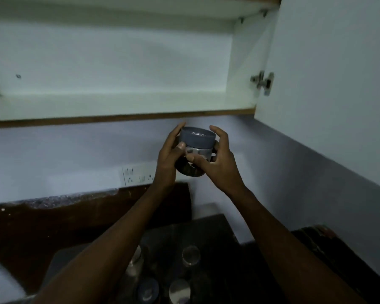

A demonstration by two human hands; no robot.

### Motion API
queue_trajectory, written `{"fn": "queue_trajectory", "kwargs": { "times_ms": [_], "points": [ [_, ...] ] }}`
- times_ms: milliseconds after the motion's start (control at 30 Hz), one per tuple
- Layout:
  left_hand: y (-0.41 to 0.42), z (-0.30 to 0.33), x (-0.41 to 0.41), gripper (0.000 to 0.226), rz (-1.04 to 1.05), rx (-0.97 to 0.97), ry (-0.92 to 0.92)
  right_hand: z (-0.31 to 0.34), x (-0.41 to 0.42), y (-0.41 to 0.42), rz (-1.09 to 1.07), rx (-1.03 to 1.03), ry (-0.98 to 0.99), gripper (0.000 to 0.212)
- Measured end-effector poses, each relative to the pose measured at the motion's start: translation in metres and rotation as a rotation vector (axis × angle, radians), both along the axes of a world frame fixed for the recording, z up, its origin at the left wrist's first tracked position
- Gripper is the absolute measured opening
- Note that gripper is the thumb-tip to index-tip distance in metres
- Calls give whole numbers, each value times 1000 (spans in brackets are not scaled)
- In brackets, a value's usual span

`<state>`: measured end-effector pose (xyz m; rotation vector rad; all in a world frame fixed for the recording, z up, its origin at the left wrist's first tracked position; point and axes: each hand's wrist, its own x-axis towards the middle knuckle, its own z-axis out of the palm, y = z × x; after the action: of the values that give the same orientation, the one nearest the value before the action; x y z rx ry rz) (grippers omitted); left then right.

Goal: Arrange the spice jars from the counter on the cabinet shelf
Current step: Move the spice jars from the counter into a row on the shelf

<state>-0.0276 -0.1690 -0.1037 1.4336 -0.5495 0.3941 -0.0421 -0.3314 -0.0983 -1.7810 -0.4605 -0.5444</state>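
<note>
A spice jar (197,140) with a grey-blue lid and a clear body is held up in front of the wall, just below the cabinet shelf (123,105). My left hand (170,154) grips its left side and my right hand (217,159) wraps its right side and front. The jar's lower half is partly hidden by my fingers. The white shelf has nothing standing on it. Down on the dark counter (217,238) stand several more jars, among them a clear one (191,255), a silver-lidded one (180,290) and a blue-lidded one (147,290), dim and partly behind my left forearm.
The cabinet door (329,84) stands open at the right, hinge (263,82) showing. A wooden edge strip (119,119) runs along the shelf front. A switch and socket plate (138,175) is on the wall behind my left wrist.
</note>
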Motion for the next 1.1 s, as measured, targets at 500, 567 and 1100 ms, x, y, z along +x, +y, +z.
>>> {"fn": "queue_trajectory", "kwargs": {
  "times_ms": [500,567,1100],
  "points": [
    [191,139,17,65,410,130,-187,162,75,180,179,-353,-276,53],
    [224,149,26,67,467,218,-141,171,88,210,192,-426,-258,53],
    [404,149,61,72,364,510,254,191,138,369,82,-789,-290,51]
  ]
}}
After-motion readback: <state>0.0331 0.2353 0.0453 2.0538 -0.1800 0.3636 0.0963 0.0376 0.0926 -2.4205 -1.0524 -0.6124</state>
